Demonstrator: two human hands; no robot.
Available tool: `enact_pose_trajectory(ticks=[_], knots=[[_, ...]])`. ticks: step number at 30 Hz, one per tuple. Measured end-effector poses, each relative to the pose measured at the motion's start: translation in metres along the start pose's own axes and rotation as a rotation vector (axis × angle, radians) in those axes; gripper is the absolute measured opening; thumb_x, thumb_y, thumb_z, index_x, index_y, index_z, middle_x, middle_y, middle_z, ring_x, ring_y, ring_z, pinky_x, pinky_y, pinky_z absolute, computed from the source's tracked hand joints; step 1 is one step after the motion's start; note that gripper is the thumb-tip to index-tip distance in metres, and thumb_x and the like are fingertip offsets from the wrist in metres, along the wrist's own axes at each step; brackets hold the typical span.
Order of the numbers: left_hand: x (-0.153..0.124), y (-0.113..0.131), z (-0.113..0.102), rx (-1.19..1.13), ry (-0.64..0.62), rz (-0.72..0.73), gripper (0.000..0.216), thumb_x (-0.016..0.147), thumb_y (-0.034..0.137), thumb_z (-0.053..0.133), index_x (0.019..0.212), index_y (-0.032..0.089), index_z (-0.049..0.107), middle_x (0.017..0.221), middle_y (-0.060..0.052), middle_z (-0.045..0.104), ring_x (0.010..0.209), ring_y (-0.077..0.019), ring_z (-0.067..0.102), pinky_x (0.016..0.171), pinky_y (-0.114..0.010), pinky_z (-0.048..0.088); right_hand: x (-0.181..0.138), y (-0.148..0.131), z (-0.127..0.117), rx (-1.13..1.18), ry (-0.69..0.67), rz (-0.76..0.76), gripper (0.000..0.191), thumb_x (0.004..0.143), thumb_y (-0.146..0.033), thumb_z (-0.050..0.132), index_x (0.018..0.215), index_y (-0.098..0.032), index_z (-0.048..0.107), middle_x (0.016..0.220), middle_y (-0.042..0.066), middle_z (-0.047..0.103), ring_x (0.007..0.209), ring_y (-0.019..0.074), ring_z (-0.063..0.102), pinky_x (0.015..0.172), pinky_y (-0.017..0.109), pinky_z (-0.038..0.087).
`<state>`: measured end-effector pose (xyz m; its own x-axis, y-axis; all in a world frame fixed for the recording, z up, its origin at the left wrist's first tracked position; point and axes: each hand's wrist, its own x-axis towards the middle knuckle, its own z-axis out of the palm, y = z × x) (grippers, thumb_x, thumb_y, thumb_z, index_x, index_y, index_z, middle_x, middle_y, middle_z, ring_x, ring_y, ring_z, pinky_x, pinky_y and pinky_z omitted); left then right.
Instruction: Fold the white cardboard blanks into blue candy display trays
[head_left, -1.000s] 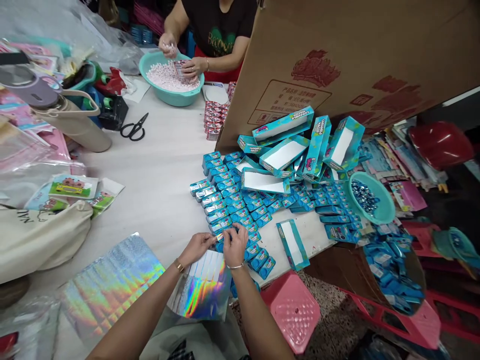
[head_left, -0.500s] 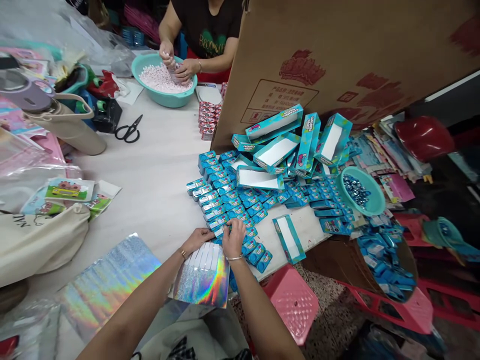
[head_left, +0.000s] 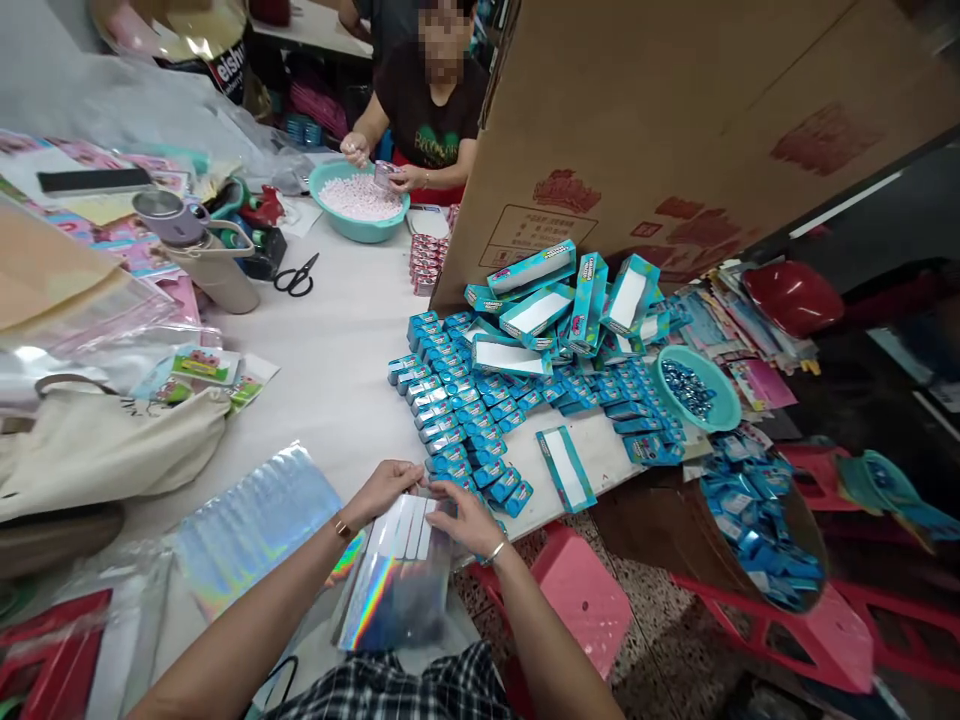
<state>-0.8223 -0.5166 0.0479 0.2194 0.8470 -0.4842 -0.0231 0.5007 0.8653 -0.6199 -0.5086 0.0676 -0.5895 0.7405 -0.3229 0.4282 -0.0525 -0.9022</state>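
A shiny holographic sheet with several white strips near its top lies at the table's front edge, below my hands. My left hand is closed in a pinch at the sheet's upper edge, close to the lowest small blue boxes; what its fingertips hold is too small to make out. Across from it, my right hand has its thumb over the sheet's top right part and its fingers curled toward the left fingertips. Rows of small blue boxes stand just beyond both hands. A second holographic sheet lies to the left.
Open blue display boxes are piled against a large cardboard box. One open tray box lies at the right edge. A bowl of blue-wrapped pieces, scissors and a tumbler stand around. Opposite, a person handles a white-filled bowl.
My hands have drawn back slightly from the blue boxes to the sheet's top edge. The right hand has turned, its thumb now over the sheet. The camera view has shifted.
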Motion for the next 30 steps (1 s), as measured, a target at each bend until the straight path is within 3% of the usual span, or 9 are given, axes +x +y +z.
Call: enact_pose_trajectory(ticks=[2,4,7,11,16,24,30], knots=[[-0.013,0.009,0.002,0.012,-0.039,-0.002,0.048,0.077,0.058,0.053,0.078,0.012,0.065,0.054,0.003,0.051,0.046,-0.0076,0.036,0.046,-0.020,0.025,-0.012,-0.002,0.006,0.011,0.029,0.056,0.026,0.078,-0.029,0.062,0.102,-0.022,0.062,0.090,0.001,0.065,0.080,0.0166,0.058,0.072,0.029,0.045],[-0.024,0.017,0.004,0.109,-0.157,0.034,0.043,0.075,0.053,0.058,0.085,0.012,0.066,0.057,0.003,0.054,0.048,-0.0080,0.038,0.047,-0.020,0.026,-0.023,-0.006,0.009,0.026,0.080,0.078,0.020,0.080,-0.027,0.058,0.098,-0.021,0.061,0.084,-0.001,0.063,0.071,0.0137,0.055,0.064,0.025,0.042],[-0.037,0.026,0.011,0.336,-0.315,0.184,0.031,0.079,0.043,0.056,0.084,0.015,0.069,0.067,-0.001,0.062,0.058,-0.0111,0.047,0.055,-0.021,0.033,-0.038,-0.013,0.010,-0.043,0.152,0.031,0.019,0.080,-0.025,0.058,0.099,-0.021,0.059,0.085,-0.002,0.063,0.069,0.0129,0.054,0.062,0.023,0.041],[-0.042,0.026,0.032,0.429,-0.213,0.291,0.027,0.081,0.036,0.051,0.068,0.017,0.066,0.063,-0.001,0.060,0.059,-0.0130,0.046,0.057,-0.022,0.033,-0.055,-0.020,0.010,-0.295,0.292,-0.121,0.015,0.089,-0.023,0.048,0.097,-0.022,0.061,0.084,0.001,0.065,0.076,0.0158,0.059,0.068,0.027,0.043],[-0.037,0.012,0.052,0.248,-0.195,0.178,0.029,0.080,0.039,0.047,0.067,0.016,0.059,0.061,0.002,0.051,0.057,-0.0119,0.040,0.054,-0.021,0.032,-0.066,-0.021,0.004,-0.614,0.433,-0.352,0.019,0.089,-0.022,0.049,0.099,-0.025,0.065,0.095,0.006,0.066,0.090,0.0196,0.058,0.080,0.034,0.043],[-0.035,0.000,0.056,0.111,-0.091,0.107,0.023,0.075,0.032,0.046,0.061,0.014,0.053,0.055,0.005,0.039,0.054,-0.0091,0.031,0.051,-0.021,0.027,-0.056,-0.022,0.009,-0.523,0.376,-0.260,0.016,0.091,-0.020,0.044,0.086,-0.021,0.060,0.086,0.004,0.062,0.088,0.0188,0.056,0.080,0.033,0.042],[-0.038,-0.014,0.050,0.006,-0.033,0.104,0.027,0.076,0.037,0.047,0.061,0.015,0.051,0.056,0.006,0.038,0.053,-0.0084,0.031,0.051,-0.021,0.026,-0.045,-0.017,0.012,-0.443,0.304,-0.293,0.025,0.090,-0.023,0.048,0.113,-0.022,0.059,0.099,0.006,0.063,0.094,0.0194,0.056,0.082,0.034,0.044]])
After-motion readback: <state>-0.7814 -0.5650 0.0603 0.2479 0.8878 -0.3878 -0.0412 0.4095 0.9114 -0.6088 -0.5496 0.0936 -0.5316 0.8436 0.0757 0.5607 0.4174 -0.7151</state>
